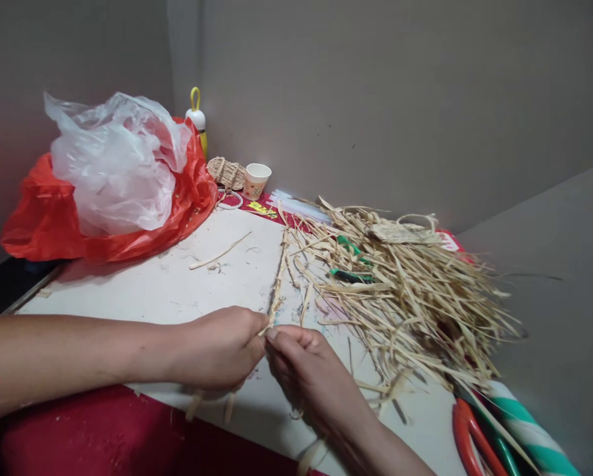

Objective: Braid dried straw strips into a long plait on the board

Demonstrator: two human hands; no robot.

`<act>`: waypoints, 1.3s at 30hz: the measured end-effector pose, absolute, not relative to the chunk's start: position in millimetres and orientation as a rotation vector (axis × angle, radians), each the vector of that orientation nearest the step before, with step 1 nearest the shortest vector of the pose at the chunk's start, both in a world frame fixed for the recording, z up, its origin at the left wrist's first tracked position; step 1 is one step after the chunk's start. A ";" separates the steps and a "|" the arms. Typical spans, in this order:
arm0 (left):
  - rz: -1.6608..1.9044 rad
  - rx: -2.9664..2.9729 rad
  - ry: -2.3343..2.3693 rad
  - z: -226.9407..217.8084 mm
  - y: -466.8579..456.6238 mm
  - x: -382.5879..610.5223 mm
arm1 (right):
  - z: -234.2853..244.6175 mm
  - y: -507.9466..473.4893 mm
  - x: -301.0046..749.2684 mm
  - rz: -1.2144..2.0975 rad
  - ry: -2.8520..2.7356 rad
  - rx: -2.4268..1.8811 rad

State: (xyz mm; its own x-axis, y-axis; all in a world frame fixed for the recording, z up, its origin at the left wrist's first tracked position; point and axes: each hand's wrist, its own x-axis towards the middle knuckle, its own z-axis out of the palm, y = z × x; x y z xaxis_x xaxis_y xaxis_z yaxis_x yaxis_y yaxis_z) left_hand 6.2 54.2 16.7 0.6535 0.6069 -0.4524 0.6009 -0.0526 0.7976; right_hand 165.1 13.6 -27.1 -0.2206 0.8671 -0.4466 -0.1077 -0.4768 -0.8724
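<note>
at the near edge of the surface (177, 284), left grip (217, 347) and right grip (303, 367) pinch the end of the straw braid (277, 281); light, dry, likely brittle, best held close to the weave.

Dry, matt straw strips (405, 291); glossy plastic bags (112, 165); paper cup (256, 180).

The braid (277, 284) ends hidden between left hand (217, 347) and right hand (303, 370); scissors (467, 430) run off the bottom edge; a green tool (350, 274) lies half under straw (415, 297)
</note>
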 end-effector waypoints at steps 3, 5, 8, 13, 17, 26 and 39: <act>-0.030 1.488 0.934 17.4 49.2 7.0 | -26.2 12.2 162.6 1.817 -0.887 -1.301; 0.006 1.406 0.918 17.4 45.8 9.0 | -23.7 11.6 161.4 1.856 -0.820 -1.259; 0.077 1.347 0.903 14.7 40.9 12.1 | -19.3 10.9 160.7 1.919 -0.760 -1.184; 0.212 1.332 0.922 2.5 32.4 16.7 | -16.8 10.2 160.4 1.909 -0.759 -1.200; 0.235 1.314 0.909 1.7 29.7 20.3 | -16.1 10.4 160.5 1.893 -0.785 -1.245; 0.367 1.501 1.073 14.1 62.5 -3.5 | -13.8 13.2 166.6 1.961 -0.790 -1.207; 0.192 1.480 0.862 -2.4 65.4 14.7 | -15.2 18.8 176.5 1.940 -0.992 -1.285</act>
